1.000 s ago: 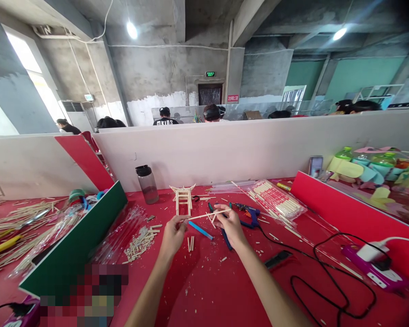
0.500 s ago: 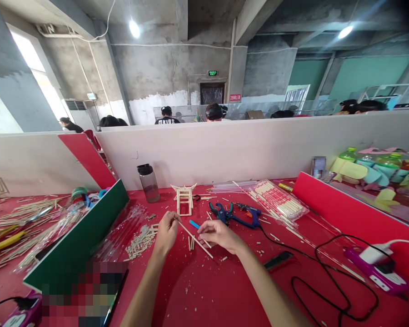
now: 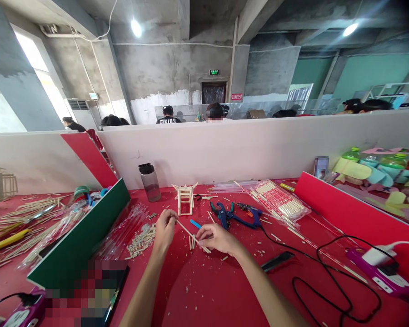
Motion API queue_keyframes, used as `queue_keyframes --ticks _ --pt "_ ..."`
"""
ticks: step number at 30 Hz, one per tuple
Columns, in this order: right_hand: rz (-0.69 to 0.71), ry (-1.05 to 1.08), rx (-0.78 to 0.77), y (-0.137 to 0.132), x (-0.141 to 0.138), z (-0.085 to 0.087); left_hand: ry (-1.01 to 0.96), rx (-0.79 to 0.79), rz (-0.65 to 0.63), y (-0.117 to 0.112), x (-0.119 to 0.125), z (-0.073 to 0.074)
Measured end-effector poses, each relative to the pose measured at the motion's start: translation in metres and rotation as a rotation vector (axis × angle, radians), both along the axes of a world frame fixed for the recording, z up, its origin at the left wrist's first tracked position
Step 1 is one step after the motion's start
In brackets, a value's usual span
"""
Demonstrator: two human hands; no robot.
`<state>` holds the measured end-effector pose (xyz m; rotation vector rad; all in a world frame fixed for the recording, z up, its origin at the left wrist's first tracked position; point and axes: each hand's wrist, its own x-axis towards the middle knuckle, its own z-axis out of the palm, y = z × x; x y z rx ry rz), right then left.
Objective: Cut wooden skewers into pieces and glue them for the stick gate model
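Observation:
My left hand (image 3: 166,229) pinches the upper end of a thin wooden stick (image 3: 186,230), which slants down to the right. My right hand (image 3: 216,238) has thumb and fingers closed near the stick's lower end. A shorter stick piece (image 3: 205,249) appears to lie along it there, partly hidden by the fingers. Between the hands, a few short sticks (image 3: 191,243) rest on the red table beside a blue strip-like object (image 3: 195,224). Just beyond stands a small frame built of sticks (image 3: 185,200).
Blue-handled cutters (image 3: 222,213) and a corded glue gun (image 3: 251,212) lie to the right, near bagged sticks (image 3: 281,200). Cut pieces (image 3: 141,243) are heaped at left. A water bottle (image 3: 150,183) stands behind. Green (image 3: 85,231) and red (image 3: 354,213) dividers flank the area.
My right hand has moved slightly left onto the long stick's lower part. The short piece, earlier apart from the long stick's end, now sits close against it.

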<state>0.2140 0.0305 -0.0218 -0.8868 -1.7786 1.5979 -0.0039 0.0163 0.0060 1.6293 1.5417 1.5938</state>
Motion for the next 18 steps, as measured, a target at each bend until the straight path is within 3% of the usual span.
queue_keyframes --ticks 4,7,13,18 --pt "-0.021 0.039 -0.025 -0.002 -0.002 0.003 -0.045 0.000 -0.018 0.000 0.002 -0.001" --pt "-0.145 0.170 -0.074 -0.002 -0.003 0.012 -0.080 0.024 -0.093 -0.004 0.009 0.001" --pt "-0.399 0.467 -0.187 0.003 0.000 0.023 0.228 -0.034 -0.425 -0.019 0.034 0.002" --pt "-0.469 0.552 -0.200 0.004 -0.005 0.018 0.317 -0.026 -0.425 -0.022 0.048 -0.006"
